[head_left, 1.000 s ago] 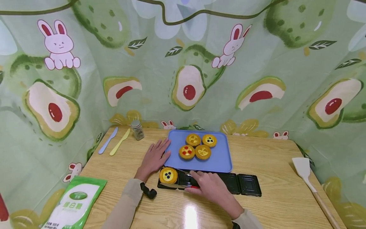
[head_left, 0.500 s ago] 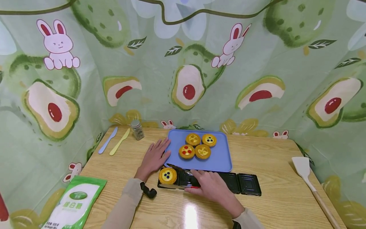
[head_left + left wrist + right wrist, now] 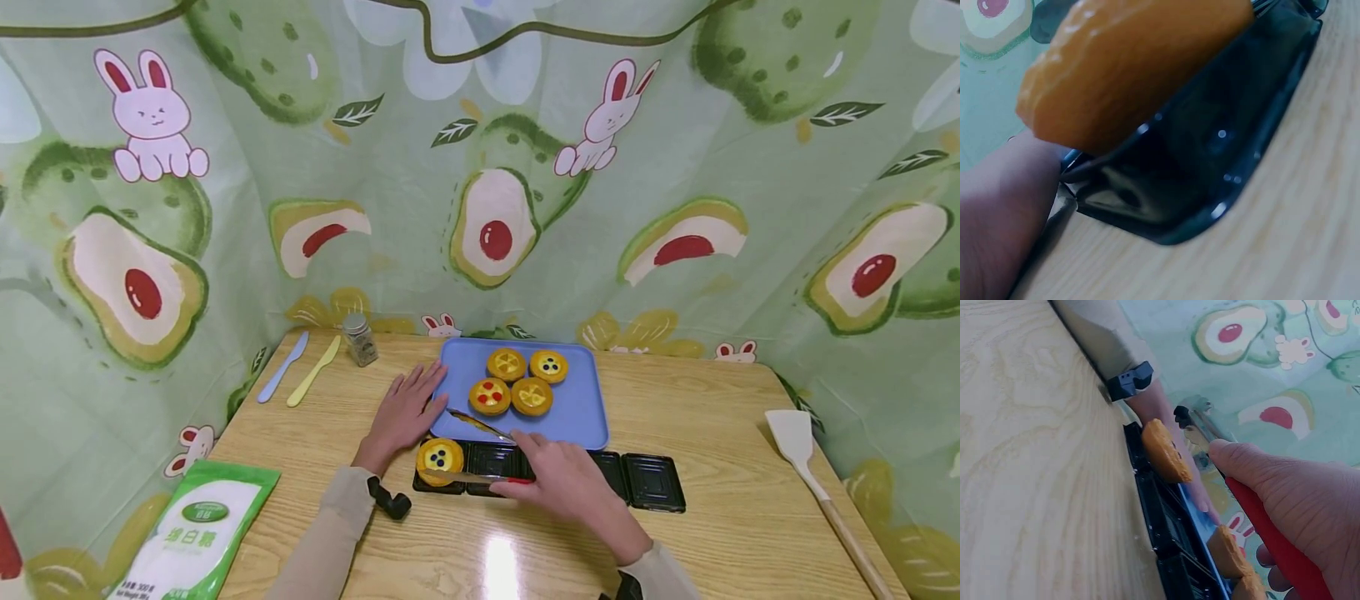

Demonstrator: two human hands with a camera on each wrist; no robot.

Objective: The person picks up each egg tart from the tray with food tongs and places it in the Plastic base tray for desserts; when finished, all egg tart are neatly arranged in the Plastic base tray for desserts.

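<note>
My right hand grips red-handled tongs. Their two arms are spread wide, one over the near edge of the blue tray, the other over the front of an egg tart topped with blueberries. That tart sits in the leftmost compartment of a black plastic tray; its side fills much of the left wrist view. My left hand rests with fingers extended at the left edge of the blue tray. In the right wrist view the thumb lies along the red handle.
Several more tarts sit together on the blue tray. At the back left are a blue knife, a yellow knife and a shaker jar. A sugar bag lies front left, a white spatula at the right.
The far arm of the tongs has swung away from the tart and the tongs have spread wider. My right hand has shifted slightly right. The tart and left hand stay in place.
</note>
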